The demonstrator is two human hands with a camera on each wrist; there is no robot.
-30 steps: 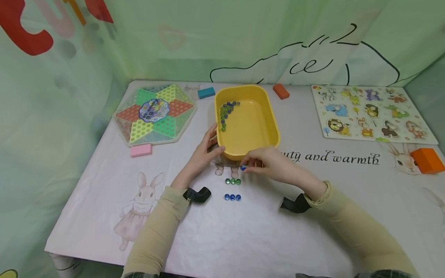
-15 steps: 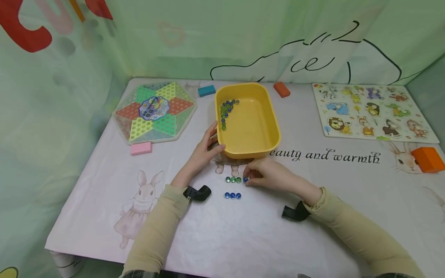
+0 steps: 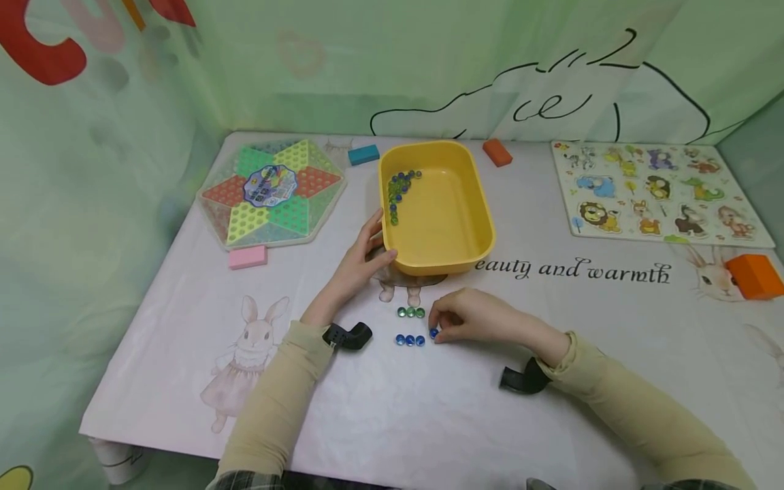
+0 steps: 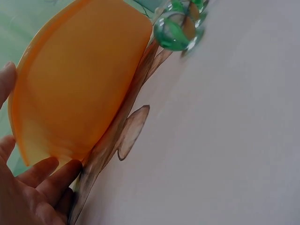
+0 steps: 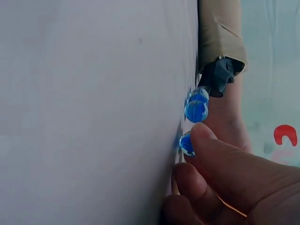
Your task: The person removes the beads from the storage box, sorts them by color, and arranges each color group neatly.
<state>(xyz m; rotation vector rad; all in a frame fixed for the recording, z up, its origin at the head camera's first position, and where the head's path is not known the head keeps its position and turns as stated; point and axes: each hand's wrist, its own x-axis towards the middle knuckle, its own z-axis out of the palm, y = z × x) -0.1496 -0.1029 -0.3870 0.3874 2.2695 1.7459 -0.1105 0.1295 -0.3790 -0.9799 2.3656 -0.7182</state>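
Note:
Between the thumb and forefinger of my right hand (image 3: 468,316) is a blue marble (image 3: 433,333), low at the table surface. It is just right of a short row of three blue marbles (image 3: 410,340). Behind that row lie three green marbles (image 3: 411,312) side by side. My left hand (image 3: 358,265) grips the near left corner of a yellow plastic tub (image 3: 447,262), with its thumb at the front and fingers along the side. In the left wrist view, fingers (image 4: 61,180) touch the tub's wall. Several blue and green marbles (image 3: 398,190) lie along the tub's left inner side.
A Chinese checkers board (image 3: 294,211) is at the left, with a pink block (image 3: 248,257) before it. Blue (image 3: 364,154) and orange (image 3: 497,152) blocks flank the tub's far end. An animal puzzle board (image 3: 661,194) and a larger orange block (image 3: 756,277) are at the right.
My right hand has carried the blue marble from the tub's near edge toward me, past the green row to the right end of the blue row. My left hand has stayed on the tub.

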